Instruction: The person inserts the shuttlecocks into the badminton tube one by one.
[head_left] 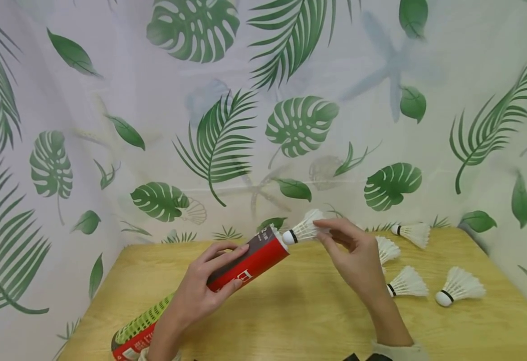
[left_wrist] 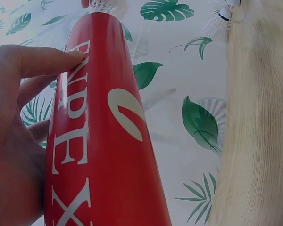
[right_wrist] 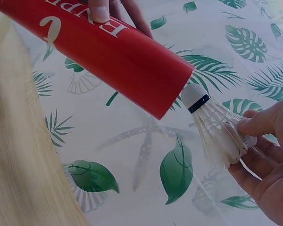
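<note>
My left grip (head_left: pixel 197 291) is wrapped round a red tube (head_left: pixel 261 259) that slants up to the right over the wooden table (head_left: pixel 317 316); my right grip (head_left: pixel 354 255) pinches a white shuttlecock (head_left: pixel 307 225) by its feathered end, its rounded base at the tube's open mouth; other shuttlecocks (head_left: pixel 464 285) lie to the right

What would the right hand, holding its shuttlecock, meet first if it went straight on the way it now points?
Probably the open end of the red tube, since the right hand holds the shuttlecock cork-first at that mouth; whether they touch is unclear.
</note>
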A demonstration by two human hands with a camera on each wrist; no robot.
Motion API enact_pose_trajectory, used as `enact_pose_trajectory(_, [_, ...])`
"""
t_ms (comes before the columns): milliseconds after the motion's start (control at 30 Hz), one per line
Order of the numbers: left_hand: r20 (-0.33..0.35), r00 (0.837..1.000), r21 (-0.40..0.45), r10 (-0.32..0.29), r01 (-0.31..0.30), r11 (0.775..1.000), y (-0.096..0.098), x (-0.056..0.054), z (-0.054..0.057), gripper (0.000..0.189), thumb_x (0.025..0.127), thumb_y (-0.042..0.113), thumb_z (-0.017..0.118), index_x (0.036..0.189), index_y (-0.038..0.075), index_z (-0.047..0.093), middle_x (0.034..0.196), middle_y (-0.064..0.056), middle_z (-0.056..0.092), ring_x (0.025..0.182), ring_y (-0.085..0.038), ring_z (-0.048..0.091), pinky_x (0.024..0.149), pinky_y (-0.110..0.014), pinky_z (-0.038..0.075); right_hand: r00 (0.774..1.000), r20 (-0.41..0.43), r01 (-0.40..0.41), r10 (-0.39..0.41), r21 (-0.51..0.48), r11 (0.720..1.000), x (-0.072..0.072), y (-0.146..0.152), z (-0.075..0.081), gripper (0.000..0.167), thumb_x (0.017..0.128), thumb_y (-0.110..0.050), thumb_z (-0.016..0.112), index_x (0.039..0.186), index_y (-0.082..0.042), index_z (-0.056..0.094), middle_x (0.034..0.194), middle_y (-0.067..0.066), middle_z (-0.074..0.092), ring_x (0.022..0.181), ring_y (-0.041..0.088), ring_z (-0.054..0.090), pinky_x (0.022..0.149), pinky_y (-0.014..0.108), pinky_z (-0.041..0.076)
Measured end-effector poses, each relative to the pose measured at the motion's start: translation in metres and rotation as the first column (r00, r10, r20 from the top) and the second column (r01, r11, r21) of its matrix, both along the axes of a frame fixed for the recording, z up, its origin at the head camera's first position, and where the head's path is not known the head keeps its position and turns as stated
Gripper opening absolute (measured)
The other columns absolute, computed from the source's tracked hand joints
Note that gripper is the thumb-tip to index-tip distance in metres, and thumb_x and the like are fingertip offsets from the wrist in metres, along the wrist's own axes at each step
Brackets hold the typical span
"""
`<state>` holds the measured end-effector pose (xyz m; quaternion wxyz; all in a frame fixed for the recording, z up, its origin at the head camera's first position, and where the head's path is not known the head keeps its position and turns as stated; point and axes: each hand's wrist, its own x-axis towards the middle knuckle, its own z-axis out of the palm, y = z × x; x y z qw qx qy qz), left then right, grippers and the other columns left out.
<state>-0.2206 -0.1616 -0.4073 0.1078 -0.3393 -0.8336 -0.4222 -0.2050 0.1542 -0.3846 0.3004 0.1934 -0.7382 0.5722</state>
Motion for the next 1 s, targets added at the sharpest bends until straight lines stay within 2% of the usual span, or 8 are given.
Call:
enact_pose_trajectory(567, [0.007,1.0,-0.024,-0.007,0.007,1.0,0.001,0.001,0.006,0.061,0.091,0.02,0.078,0.147,0.036,0.058,0.143,0.008,0.051,0.119,-0.018,0.057,0.088,-0.039,0.057,0.999,0.045,-0.029,0.026,0.053,0.998,-0.003,-0.02,-0.006,0.029,0.089,0.01,0.073,0.112,-0.006,0.077,0.11,0.004,0.072,0.1,0.015,0.067,0.089,0.024,0.056])
enact_pose_trajectory(800, [0.01,0.999,-0.001,-0.035,0.035,0.999,0.005,0.002,0.004,0.06,0.091,0.015,0.078,0.145,0.033,0.06,0.143,0.007,0.051,0.118,-0.019,0.058,0.088,-0.038,0.057,0.997,0.051,-0.065,0.062,0.047,0.997,-0.002,-0.026,-0.009,0.03,0.088,0.011,0.073,0.11,-0.008,0.077,0.109,0.002,0.073,0.095,0.02,0.068,0.088,0.025,0.057])
enact_pose_trajectory(1000, [0.003,0.999,0.0,-0.053,0.053,0.999,0.008,0.004,0.003,0.06,0.091,0.015,0.078,0.146,0.033,0.06,0.143,0.006,0.052,0.119,-0.02,0.059,0.088,-0.037,0.058,0.992,0.104,-0.077,0.07,0.064,0.995,0.0,-0.028,-0.009,0.025,0.089,0.006,0.074,0.109,-0.008,0.078,0.106,0.002,0.075,0.092,0.024,0.072,0.086,0.026,0.057])
